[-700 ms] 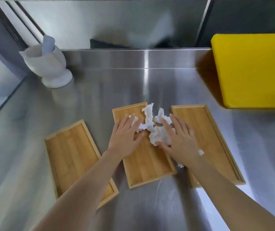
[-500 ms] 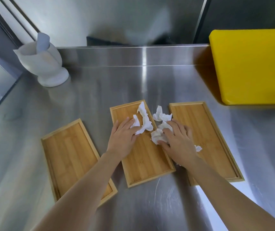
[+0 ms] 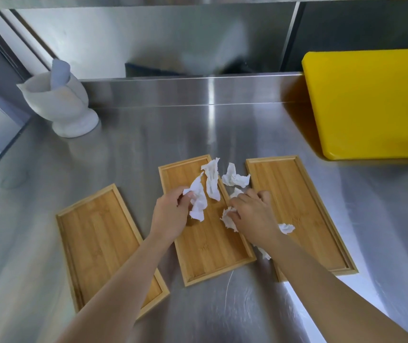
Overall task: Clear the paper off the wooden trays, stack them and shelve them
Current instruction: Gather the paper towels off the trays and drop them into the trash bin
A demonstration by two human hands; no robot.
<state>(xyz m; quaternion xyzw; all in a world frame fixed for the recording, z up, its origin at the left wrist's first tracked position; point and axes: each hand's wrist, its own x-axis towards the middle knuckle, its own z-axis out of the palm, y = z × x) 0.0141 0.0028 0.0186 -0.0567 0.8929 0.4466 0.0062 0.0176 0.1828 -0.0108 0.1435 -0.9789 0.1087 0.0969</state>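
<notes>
Three shallow wooden trays lie side by side on the steel counter: a left tray (image 3: 94, 233), a middle tray (image 3: 210, 248) and a right tray (image 3: 304, 214). My left hand (image 3: 170, 216) is over the middle tray, its fingers pinched on a crumpled white paper scrap (image 3: 199, 201). My right hand (image 3: 255, 214) sits across the gap between the middle and right trays, closed over more crumpled paper (image 3: 227, 217). Loose scraps lie on the middle tray (image 3: 213, 179), between the trays (image 3: 235, 178) and beside my right wrist (image 3: 285, 228).
A white stone mortar with a pestle (image 3: 60, 102) stands at the back left. A thick yellow cutting board (image 3: 371, 105) lies at the back right. The steel counter (image 3: 148, 139) runs to a steel backsplash; its left edge drops off near the mortar.
Both hands have curled from flat to gripping. My left hand has pinched up a paper scrap and my right hand has gathered paper under its fingers. The paper pile has spread apart.
</notes>
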